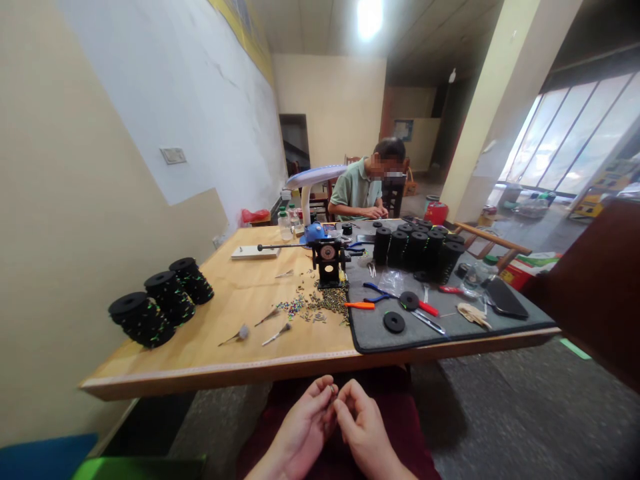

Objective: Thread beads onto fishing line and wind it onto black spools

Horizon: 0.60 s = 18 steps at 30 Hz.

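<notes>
Just in front of the table edge, above my lap, my two hands meet at the fingertips. My left hand point(307, 421) pinches a tiny greenish-gold piece point(333, 389) between thumb and finger, too small to name surely. Close against it, my right hand point(364, 427) is closed in a pinch; whatever sits between its fingertips cannot be made out. On the table beyond lie a heap of small bronze-coloured tube-like pieces point(327, 303) and some coloured beads point(294, 307). Several thin brush-like bundles point(278, 333) rest nearer the edge.
A small black hand-cranked machine point(329, 263) stands behind the heap. Black spools point(143, 319) with bright bits stand at left, more spools point(415, 247) on the grey mat point(373, 340). Pliers point(376, 291) and an orange-handled tool point(360, 305) lie there. A co-worker point(357, 190) sits opposite.
</notes>
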### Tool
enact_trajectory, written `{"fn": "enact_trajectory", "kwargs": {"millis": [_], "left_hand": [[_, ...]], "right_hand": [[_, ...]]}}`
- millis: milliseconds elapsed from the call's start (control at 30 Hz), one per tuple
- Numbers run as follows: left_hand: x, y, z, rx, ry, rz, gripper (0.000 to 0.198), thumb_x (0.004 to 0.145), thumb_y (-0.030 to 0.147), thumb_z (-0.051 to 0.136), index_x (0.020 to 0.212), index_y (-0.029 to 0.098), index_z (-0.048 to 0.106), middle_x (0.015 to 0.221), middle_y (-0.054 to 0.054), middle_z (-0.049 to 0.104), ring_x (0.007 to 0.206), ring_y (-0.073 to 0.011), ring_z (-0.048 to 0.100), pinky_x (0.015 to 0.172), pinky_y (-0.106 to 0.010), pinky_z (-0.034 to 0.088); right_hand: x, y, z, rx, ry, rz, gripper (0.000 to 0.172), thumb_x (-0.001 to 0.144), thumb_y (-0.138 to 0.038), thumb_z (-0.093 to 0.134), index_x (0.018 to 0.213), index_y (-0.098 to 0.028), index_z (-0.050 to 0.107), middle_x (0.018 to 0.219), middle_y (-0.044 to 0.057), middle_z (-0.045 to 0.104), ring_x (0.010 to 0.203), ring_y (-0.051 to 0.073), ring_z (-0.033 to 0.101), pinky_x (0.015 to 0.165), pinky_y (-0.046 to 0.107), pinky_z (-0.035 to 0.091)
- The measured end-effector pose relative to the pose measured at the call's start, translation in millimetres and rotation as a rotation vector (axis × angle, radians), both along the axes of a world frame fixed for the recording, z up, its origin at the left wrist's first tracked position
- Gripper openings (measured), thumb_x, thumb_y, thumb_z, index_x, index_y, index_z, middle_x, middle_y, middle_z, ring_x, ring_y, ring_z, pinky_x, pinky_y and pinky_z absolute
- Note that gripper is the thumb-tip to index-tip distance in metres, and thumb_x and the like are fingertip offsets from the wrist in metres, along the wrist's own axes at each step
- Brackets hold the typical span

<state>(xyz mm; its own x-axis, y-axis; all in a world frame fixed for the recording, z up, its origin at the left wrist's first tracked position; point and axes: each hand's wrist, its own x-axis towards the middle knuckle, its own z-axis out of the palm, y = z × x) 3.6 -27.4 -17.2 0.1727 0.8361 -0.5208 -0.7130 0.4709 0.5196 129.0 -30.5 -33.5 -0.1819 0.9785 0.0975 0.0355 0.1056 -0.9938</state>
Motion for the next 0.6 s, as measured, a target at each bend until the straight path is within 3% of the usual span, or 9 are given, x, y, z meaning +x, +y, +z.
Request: {"fn": "enact_trajectory", "kwargs": {"millis": [200, 300, 433, 600], "left_hand": [[0.5, 0.1, 1.0, 0.256, 0.203, 0.034, 0.03, 0.061, 0.024, 0.083, 0.085, 0.016, 0.066, 0.074, -0.001, 0.067, 0.062, -0.0103, 0.06, 0.056, -0.019, 0.044], [-0.2, -0.3, 1.3, 0.354, 0.343, 0.04, 0.031, 0.063, 0.028, 0.082, 0.087, 0.015, 0.068, 0.077, -0.005, 0.069, 0.069, -0.0137, 0.061, 0.064, -0.023, 0.047], [-2.8, 0.3, -0.1, 0.466, 0.526, 0.034, 0.027, 0.064, 0.029, 0.08, 0.085, 0.015, 0.07, 0.081, -0.006, 0.072, 0.081, -0.0196, 0.063, 0.076, -0.028, 0.049], [-7.9, 2.8, -2.0, 0.608, 0.698, -0.03, 0.016, 0.07, 0.031, 0.075, 0.077, 0.017, 0.071, 0.07, -0.003, 0.07, 0.068, -0.0169, 0.063, 0.067, -0.025, 0.049]], "right_hand": [[-3.3, 5.1, -7.5, -0.19, 0.176, 0.004, 0.042, 0.078, -0.058, 0.058, 0.071, -0.019, 0.046, 0.054, -0.003, 0.058, 0.033, 0.003, 0.032, 0.033, 0.016, 0.019], [-4.1, 7.6, -4.5, -0.347, 0.294, 0.027, 0.049, 0.069, -0.063, 0.064, 0.071, -0.018, 0.046, 0.054, -0.001, 0.064, 0.028, 0.002, 0.033, 0.03, 0.015, 0.016], [-4.4, 9.3, 1.1, -0.453, 0.439, 0.052, 0.047, 0.065, -0.057, 0.072, 0.071, -0.015, 0.053, 0.055, 0.0, 0.064, 0.029, 0.002, 0.037, 0.03, 0.014, 0.016], [-2.6, 9.4, 2.2, -0.58, 0.598, 0.082, 0.041, 0.063, -0.048, 0.077, 0.062, -0.013, 0.055, 0.046, -0.005, 0.054, 0.028, -0.002, 0.027, 0.031, 0.014, 0.011]]}}
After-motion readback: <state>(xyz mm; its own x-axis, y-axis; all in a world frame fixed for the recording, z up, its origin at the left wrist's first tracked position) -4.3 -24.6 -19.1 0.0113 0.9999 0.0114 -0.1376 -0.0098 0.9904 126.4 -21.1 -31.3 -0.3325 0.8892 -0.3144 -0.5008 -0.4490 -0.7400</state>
